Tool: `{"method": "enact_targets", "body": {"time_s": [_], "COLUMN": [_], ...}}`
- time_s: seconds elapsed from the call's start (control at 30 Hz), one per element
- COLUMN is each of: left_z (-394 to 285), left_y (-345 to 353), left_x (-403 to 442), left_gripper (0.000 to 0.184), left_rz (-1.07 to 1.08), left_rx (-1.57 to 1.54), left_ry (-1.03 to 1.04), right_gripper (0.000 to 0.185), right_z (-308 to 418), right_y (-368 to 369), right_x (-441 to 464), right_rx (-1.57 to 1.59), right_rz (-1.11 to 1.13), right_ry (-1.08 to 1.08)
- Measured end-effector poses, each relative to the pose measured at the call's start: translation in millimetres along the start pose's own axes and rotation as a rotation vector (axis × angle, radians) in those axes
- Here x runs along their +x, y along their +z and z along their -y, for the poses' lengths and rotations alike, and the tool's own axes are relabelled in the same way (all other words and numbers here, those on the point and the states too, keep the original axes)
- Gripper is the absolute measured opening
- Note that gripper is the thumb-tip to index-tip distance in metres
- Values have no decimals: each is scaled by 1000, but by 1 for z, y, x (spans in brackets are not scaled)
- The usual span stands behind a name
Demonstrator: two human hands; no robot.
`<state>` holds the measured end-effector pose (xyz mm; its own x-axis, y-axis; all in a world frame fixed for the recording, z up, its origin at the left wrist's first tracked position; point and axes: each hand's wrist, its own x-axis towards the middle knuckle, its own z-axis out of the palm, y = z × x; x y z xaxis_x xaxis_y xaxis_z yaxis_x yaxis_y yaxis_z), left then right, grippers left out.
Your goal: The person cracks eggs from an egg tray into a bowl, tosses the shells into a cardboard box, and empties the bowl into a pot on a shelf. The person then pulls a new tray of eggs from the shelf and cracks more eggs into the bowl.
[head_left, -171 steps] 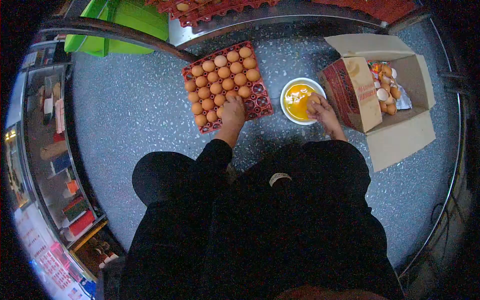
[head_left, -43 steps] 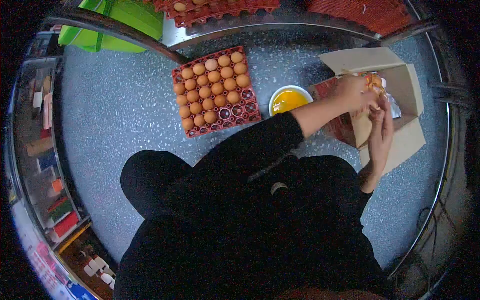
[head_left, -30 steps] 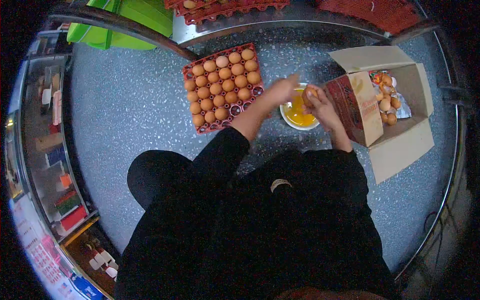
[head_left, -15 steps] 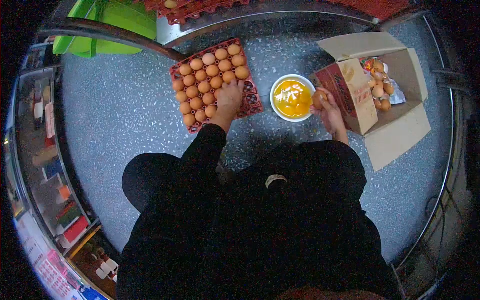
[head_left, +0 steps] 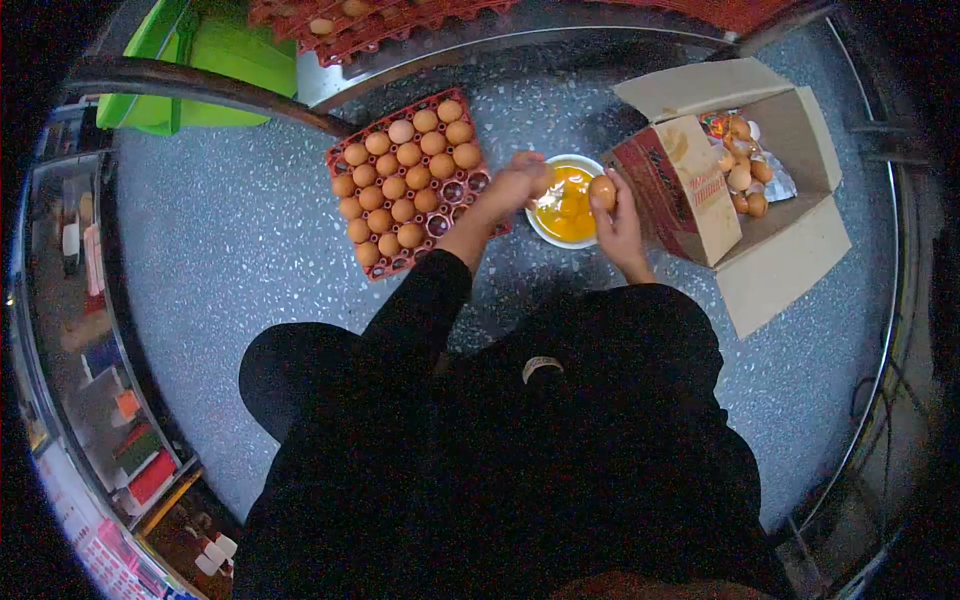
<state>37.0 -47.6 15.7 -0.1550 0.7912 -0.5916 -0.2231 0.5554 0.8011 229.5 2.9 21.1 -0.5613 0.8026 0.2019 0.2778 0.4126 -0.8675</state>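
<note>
My left hand (head_left: 520, 186) is closed round a brown egg at the left rim of the white bowl (head_left: 536, 229); its fingers are slightly blurred. At the bowl's right side, my right hand (head_left: 618, 215) grips another brown egg (head_left: 602, 192) between thumb and fingers. Yellow yolks and clear egg white (head_left: 566, 207) lie in the bowl. Left of it is a red egg tray (head_left: 488, 211) with rows of brown eggs (head_left: 393, 187) and several bare cups at its lower right.
An open cardboard box (head_left: 668, 190) at the right holds eggshells (head_left: 740, 177) and a silvery wrapper. Stacked red trays (head_left: 400, 22) and a green bin (head_left: 225, 70) stand at the back. Shelves (head_left: 85, 330) line the left edge.
Since half a second ago, my left hand has moved right from the egg tray to the bowl with an egg. My right hand keeps its egg beside the bowl. The view has shifted slightly.
</note>
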Motion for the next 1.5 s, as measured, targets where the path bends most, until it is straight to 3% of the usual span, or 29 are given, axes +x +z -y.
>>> {"method": "enact_targets", "body": {"time_s": [0.13, 0.2, 0.3, 0.4, 0.47, 0.57, 0.7, 0.83, 0.9, 0.97, 1.0, 1.07, 1.1, 1.17, 1.3, 1.4, 1.5], "left_z": [5, 30, 14, 15, 18, 25, 28, 27, 25, 20, 17, 13, 12, 12, 5, 8, 14], "left_y": [33, 40, 44, 51, 58, 53, 61, 49, 45, 39, 37, 37, 37, 33, 34, 29, 29], "left_x": [2, 29, 19, 20, 21, 27, 28, 21, 16, 17, 17, 13, 10, 11, 2, 2, 9], "left_gripper": [37, 42, 48, 51, 52, 52, 51, 45, 36, 35, 35, 35, 35, 37, 44, 49, 52], "left_rz": [81, 305, 171, 187, 195, 176, 185, 169, 168, 211, 252, 283, 311, 345, 300, 287, 302], "left_rx": [98, -534, -446, -471, -478, -433, -464, -474, -340, -440, -539, -453, -371, -293, -158, -253, -208], "left_ry": [154, -93, -157, -155, -171, -180, -174, -182, -48, -145, -244, -190, -134, -116, -84, -35, -14], "right_gripper": [43, 42, 40, 41, 41, 42, 42, 41, 41, 39, 39, 35, 35, 31, 31, 34, 37], "right_z": [14, 13, 14, 15, 13, 12, 5, -9, -12, -12, -12, -14, -18, -23, -15, -35, -58], "right_y": [2, -1, 0, -2, 0, -2, 4, 0, -5, -14, -18, -22, -20, -13, -12, -12, -11], "right_x": [8, 6, 5, 3, 3, 5, 3, 7, 10, 14, 15, 18, 19, 20, 18, 17, 17], "right_rx": [-180, -181, -166, -189, -204, -130, -168, 5, 91, 1012, 1012, 1085, 1085, 469, 369, 415, 330], "right_rz": [97, 75, 41, -36, 124, 26, 118, 77, 14, 37, 34, 163, 161, 308, 287, 304, 420], "right_ry": [-185, -189, -207, -165, -151, -111, -162, 24, 103, 685, 685, 841, 840, 759, 691, 621, 552]}}
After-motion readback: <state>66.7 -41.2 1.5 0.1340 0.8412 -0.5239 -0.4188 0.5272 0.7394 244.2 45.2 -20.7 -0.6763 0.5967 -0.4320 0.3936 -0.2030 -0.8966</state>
